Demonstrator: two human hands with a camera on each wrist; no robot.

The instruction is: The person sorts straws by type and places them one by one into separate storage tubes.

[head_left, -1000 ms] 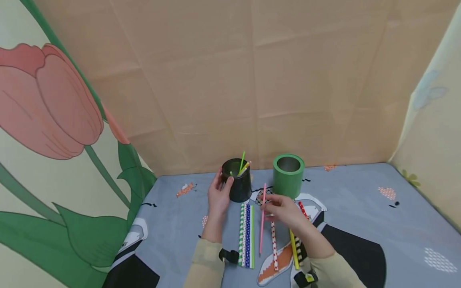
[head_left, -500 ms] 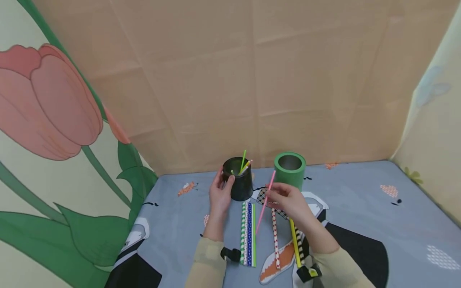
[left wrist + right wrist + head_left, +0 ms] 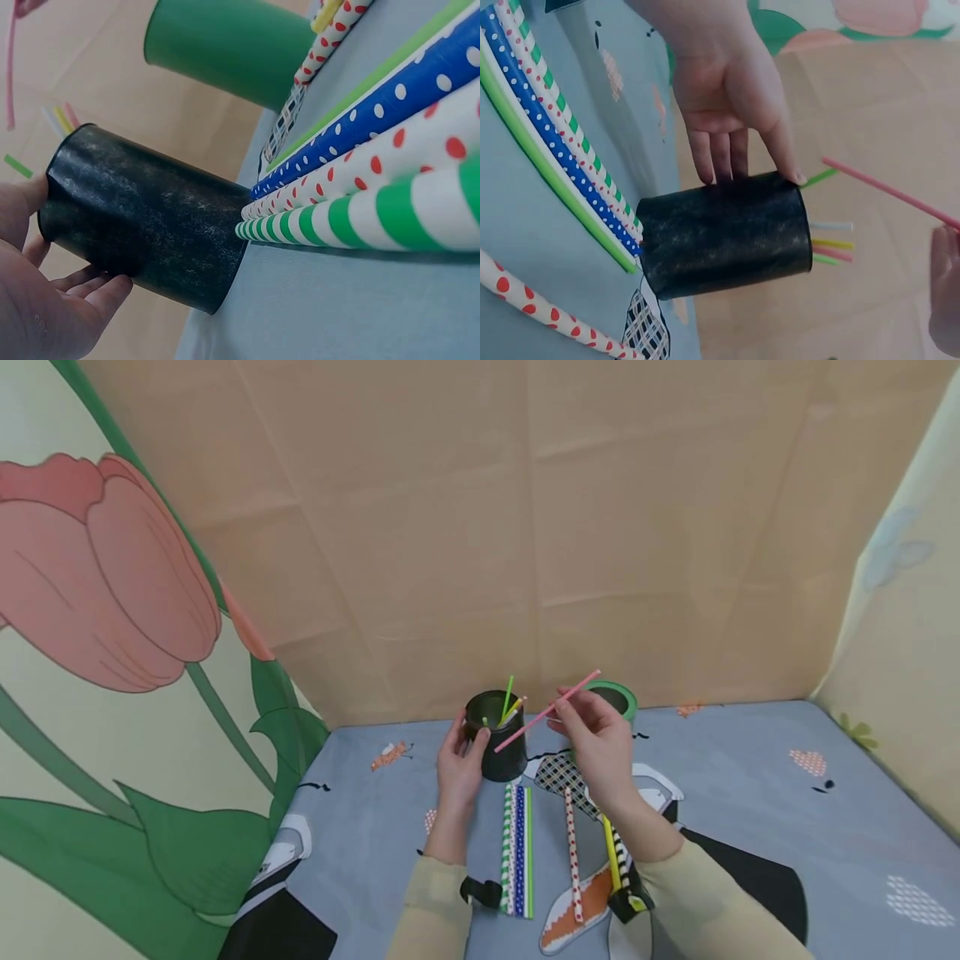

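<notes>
My left hand (image 3: 459,772) holds the upright black cup (image 3: 506,762), thumb near the rim and fingers along its far side. Several straws stand in the cup, among them a green straw (image 3: 821,178) and a yellow straw (image 3: 840,244). In my right hand (image 3: 606,752) a pink straw (image 3: 527,727) is pinched near its middle. It is tilted, with its lower end in front of the black cup's rim in the head view. Behind the right hand stands a green cup (image 3: 630,705), mostly covered in that view.
A row of green-striped, red-dotted, blue-dotted and green straws (image 3: 518,860) lies before the black cup. Further right lie a red-dotted straw (image 3: 573,868), a yellow straw (image 3: 611,858) and a black-striped straw (image 3: 622,860). A patterned blue cloth (image 3: 735,777) covers the table.
My right hand has lifted the pink straw off the table area, raising it and tilting it from near upright to a slant toward the black cup. The left hand stays on the cup.
</notes>
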